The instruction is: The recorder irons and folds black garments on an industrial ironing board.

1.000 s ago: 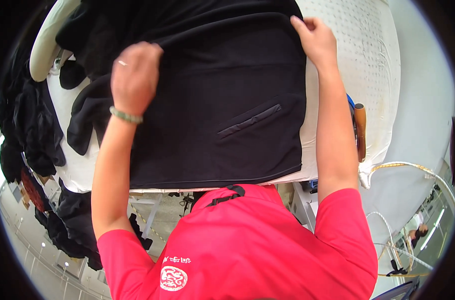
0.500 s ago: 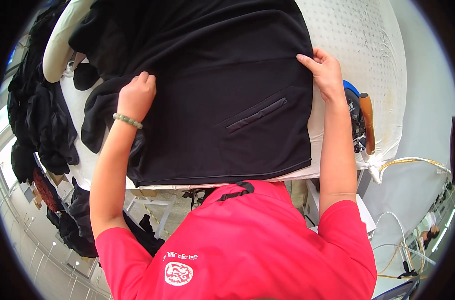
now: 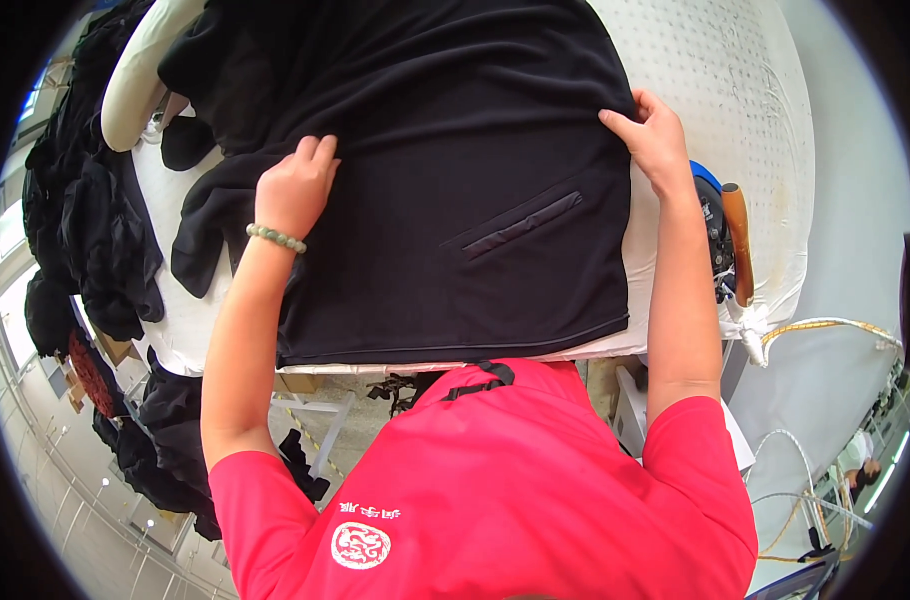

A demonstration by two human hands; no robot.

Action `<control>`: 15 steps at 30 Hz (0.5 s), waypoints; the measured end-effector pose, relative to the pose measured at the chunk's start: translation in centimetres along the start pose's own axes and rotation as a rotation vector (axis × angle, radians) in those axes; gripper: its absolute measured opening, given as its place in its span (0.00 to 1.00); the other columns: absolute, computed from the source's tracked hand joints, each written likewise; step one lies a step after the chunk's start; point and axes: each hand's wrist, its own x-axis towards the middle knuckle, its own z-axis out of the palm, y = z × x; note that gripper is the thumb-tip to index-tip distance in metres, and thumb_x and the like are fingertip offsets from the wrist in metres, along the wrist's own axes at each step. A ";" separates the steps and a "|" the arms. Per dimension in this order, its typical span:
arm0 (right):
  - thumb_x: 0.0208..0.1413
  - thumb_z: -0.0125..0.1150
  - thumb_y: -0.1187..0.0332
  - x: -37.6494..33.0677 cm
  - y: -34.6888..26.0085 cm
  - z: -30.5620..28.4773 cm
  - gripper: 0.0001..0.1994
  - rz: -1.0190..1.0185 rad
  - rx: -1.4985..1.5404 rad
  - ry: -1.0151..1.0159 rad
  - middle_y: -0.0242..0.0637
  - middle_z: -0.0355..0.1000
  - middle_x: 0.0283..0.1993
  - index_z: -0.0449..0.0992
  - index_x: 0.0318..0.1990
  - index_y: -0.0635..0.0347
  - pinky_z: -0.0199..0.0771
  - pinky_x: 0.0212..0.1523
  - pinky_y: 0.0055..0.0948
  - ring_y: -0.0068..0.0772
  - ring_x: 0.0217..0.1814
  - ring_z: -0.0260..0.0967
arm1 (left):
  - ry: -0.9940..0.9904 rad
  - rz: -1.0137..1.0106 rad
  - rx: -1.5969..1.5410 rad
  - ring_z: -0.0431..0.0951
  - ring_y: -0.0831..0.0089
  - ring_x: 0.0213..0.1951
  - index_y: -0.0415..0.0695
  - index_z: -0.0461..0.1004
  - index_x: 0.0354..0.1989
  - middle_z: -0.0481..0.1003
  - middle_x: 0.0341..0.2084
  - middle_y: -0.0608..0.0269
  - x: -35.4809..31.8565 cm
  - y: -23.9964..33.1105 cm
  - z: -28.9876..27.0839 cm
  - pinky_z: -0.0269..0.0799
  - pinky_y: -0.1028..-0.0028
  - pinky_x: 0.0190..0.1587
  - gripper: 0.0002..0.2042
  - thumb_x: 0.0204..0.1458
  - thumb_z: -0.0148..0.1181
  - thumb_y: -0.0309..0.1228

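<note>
A black garment [image 3: 405,260] with a slanted zip pocket [image 3: 523,226] lies spread on a white padded pressing table [image 3: 715,60], its hem along the near edge. On the garment's left part rests my left hand [image 3: 297,184], wearing a bead bracelet; its fingers are bent and pinch the cloth. At the right edge my right hand [image 3: 651,138] grips the fabric, thumb on top and the other fingers partly hidden beneath or beyond the edge. Small folds run across the cloth between the hands.
An iron [image 3: 713,225] with a wooden handle stands on the table beside my right forearm. Its hose [image 3: 825,325] trails off right. Dark garments [image 3: 85,230] hang in a heap at left, near a pale padded arm [image 3: 135,80]. Another person [image 3: 859,462] shows at far right.
My left hand has moved a little to the right over the garment, its fingers loosening slightly. More folds show in the upper cloth. My right hand stays at the edge.
</note>
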 end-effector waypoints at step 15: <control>0.55 0.70 0.62 2.2 0.2 0.8 0.15 -0.066 -0.342 0.327 0.43 0.81 0.37 0.80 0.43 0.66 0.76 0.42 0.30 0.30 0.37 0.77 | 0.222 -0.178 -0.233 0.69 0.53 0.63 0.45 0.72 0.61 0.72 0.59 0.52 5.0 4.4 3.5 0.63 0.56 0.65 0.23 0.56 0.64 0.31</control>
